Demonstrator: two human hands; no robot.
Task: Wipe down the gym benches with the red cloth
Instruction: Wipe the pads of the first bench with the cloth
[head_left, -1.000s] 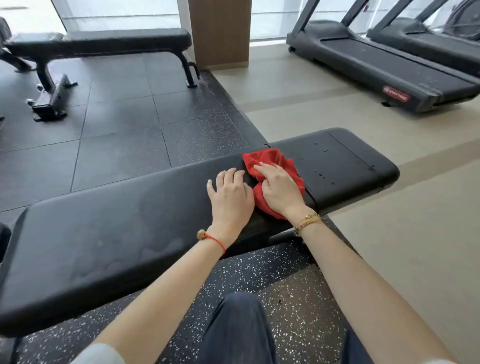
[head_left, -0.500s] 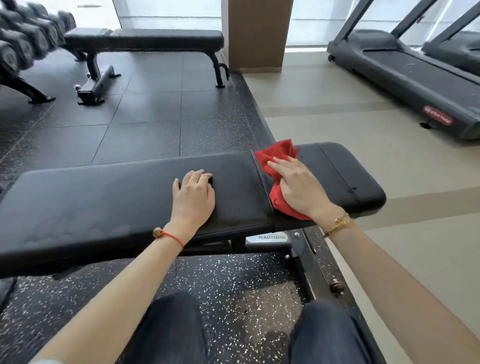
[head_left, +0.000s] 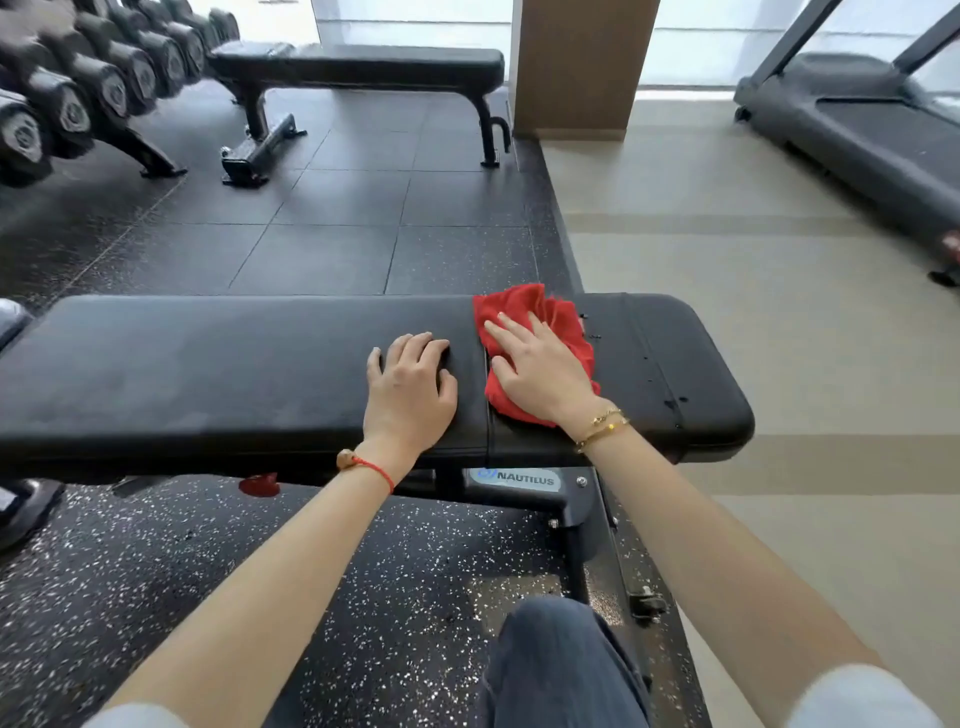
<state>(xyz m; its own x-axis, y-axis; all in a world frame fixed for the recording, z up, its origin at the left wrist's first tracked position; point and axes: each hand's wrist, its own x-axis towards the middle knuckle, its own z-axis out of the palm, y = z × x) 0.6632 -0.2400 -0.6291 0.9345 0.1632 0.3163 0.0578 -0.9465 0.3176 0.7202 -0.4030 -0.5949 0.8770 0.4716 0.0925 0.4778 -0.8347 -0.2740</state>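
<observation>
A long black padded bench (head_left: 208, 364) stretches across in front of me. A crumpled red cloth (head_left: 563, 322) lies on it where the long pad meets the short seat pad. My right hand (head_left: 540, 371) presses flat on the cloth, fingers spread and straight. My left hand (head_left: 410, 384) rests palm down on the long pad just left of the cloth, fingers slightly bent, holding nothing. Small wet drops dot the seat pad to the right of the cloth.
A second black bench (head_left: 363, 65) stands at the back. A rack of dumbbells (head_left: 78, 98) lines the far left. A treadmill (head_left: 857, 135) sits at the right on pale flooring. A brown pillar (head_left: 576, 62) rises behind. My knee (head_left: 561, 660) is below.
My view has swung left and levelled, so the bench now lies straight across. Both hands stay at the pad seam; my right hand's fingers have spread flatter on the cloth.
</observation>
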